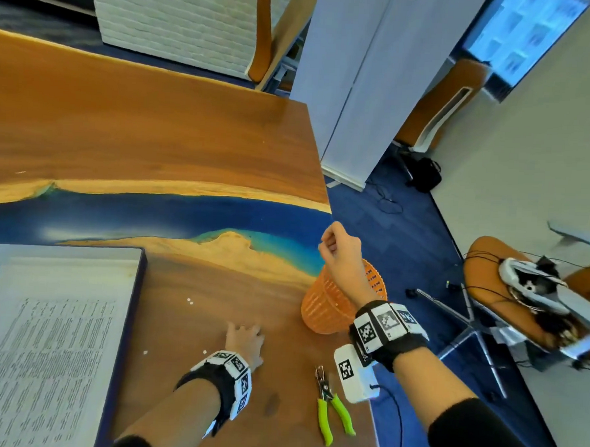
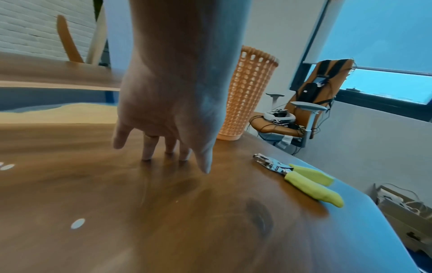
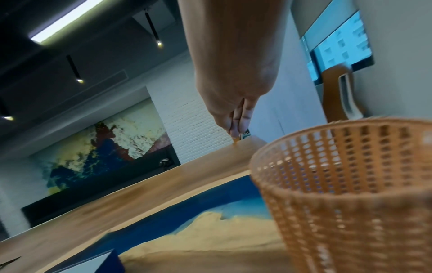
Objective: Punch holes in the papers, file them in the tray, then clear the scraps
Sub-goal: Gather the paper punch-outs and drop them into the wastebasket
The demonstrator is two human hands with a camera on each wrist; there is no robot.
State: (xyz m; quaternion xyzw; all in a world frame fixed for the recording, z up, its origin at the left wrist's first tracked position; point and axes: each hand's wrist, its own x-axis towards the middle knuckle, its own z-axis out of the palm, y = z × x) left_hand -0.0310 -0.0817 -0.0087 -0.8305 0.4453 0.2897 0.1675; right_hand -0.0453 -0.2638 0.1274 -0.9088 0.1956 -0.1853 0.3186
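My left hand (image 1: 245,335) rests on the wooden table (image 1: 215,287), its spread fingertips (image 2: 147,156) touching the bare wood. My right hand (image 1: 326,242) hovers just over the far rim of the orange mesh basket (image 1: 326,310), fingers bunched in a pinch; no scrap shows between them. Small white paper scraps (image 1: 189,300) lie left of the left hand, one near the wrist (image 2: 77,223). The printed papers (image 1: 40,363) lie in the dark-rimmed tray (image 1: 140,283) at the left. The green-handled hole punch (image 1: 332,406) lies near the front right edge.
The basket (image 3: 350,184) stands at the table's right edge (image 1: 326,177), beyond which the blue floor drops away. An orange chair (image 1: 508,296) loaded with cables and a headset stands to the right. White partition panels (image 1: 355,89) rise behind the table corner.
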